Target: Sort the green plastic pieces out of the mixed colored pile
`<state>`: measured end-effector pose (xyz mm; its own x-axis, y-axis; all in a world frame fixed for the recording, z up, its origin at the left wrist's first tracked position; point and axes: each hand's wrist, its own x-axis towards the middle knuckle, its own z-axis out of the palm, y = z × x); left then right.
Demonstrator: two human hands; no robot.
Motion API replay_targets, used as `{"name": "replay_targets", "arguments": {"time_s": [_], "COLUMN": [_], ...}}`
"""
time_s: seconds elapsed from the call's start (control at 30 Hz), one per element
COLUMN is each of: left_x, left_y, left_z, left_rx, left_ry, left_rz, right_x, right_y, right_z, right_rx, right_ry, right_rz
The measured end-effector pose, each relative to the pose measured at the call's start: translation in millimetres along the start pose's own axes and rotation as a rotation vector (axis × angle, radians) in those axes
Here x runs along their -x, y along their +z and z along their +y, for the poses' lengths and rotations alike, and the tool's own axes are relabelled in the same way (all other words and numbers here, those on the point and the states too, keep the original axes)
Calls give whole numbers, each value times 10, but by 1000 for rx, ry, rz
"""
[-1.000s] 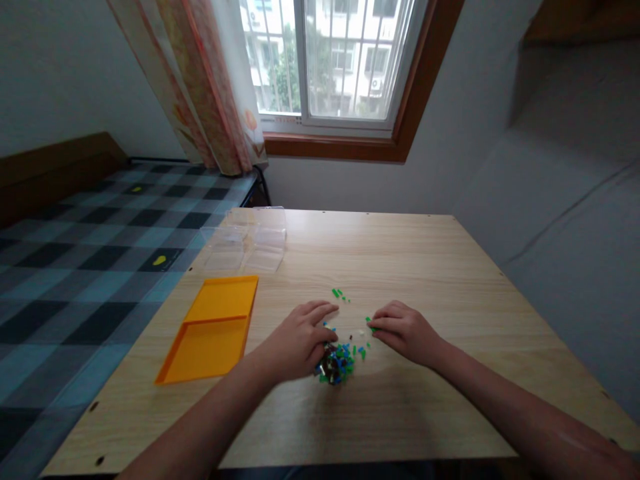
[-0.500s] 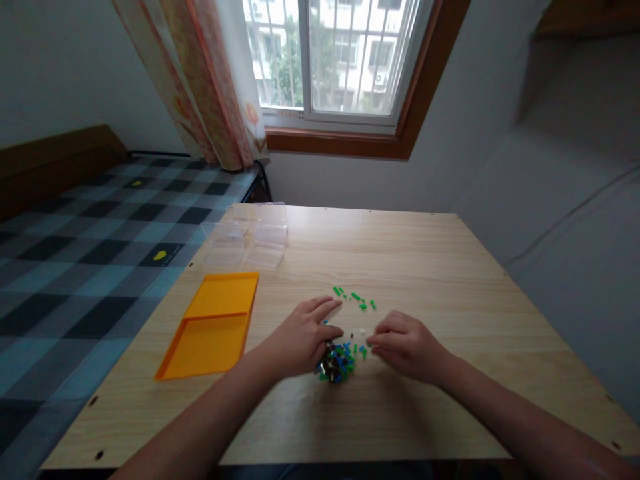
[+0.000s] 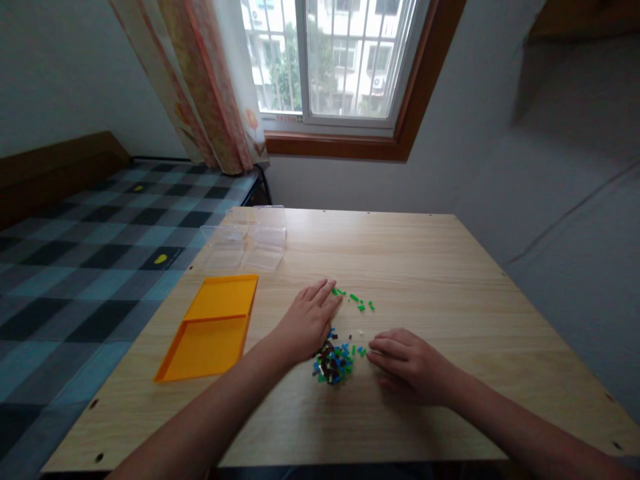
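Note:
A small pile of tiny mixed pieces (image 3: 333,361), blue, green and dark, lies on the wooden table (image 3: 430,267) between my hands. A few loose green pieces (image 3: 356,299) lie in a short row just beyond it. My left hand (image 3: 306,319) rests flat with fingers stretched out, its fingertips touching the near end of the green row. My right hand (image 3: 410,365) lies palm down to the right of the pile, fingers extended toward it and holding nothing.
An orange two-part tray (image 3: 212,326) lies at the left of the table. Clear plastic boxes (image 3: 246,244) stand behind it near the far left corner. A bed with a checked cover (image 3: 75,267) borders the table's left edge.
My left hand has slid forward from the pile to the green row. My right hand has drawn back toward me, leaving a few green pieces in the row.

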<state>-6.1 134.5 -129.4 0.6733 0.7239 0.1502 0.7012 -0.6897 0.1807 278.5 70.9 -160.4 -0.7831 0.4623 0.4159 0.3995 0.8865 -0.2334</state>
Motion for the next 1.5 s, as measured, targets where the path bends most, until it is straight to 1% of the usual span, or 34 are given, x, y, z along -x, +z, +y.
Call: {"name": "replay_targets", "arguments": {"time_s": [0.17,0.27,0.4,0.53,0.67,0.8,0.9,1.03,1.13,1.27,1.4,1.5], "left_x": [195,233,222,218,159,15,-105,-203,-196,-65,111,194], "left_y": [-94,-102,-86,-82,-89,-80,-70,-42,-5,7,-42,-81], "left_z": [114,156,166,182,244,279,211,32,-75,-135,-157,-166], "left_rx": [87,159,189,187,151,82,45,20,15,43,104,172], "left_ry": [141,217,230,240,232,182,103,15,-33,-46,-49,-29], "left_rz": [-33,-52,-85,-106,-117,-123,-97,-62,-32,6,55,66], "right_x": [34,-7,-28,43,46,-122,-308,-480,-468,-317,-230,-287], "right_y": [-10,8,23,5,-18,-1,48,133,155,95,52,77], "right_z": [18,-9,-30,51,238,458,599,719,724,599,485,503], "right_rx": [57,63,45,65,90,106,91,53,34,5,-1,61], "right_ry": [21,17,35,62,117,103,80,74,113,183,215,203], "right_rz": [-3,-20,-52,-45,-47,-32,-22,14,67,137,114,76]}}
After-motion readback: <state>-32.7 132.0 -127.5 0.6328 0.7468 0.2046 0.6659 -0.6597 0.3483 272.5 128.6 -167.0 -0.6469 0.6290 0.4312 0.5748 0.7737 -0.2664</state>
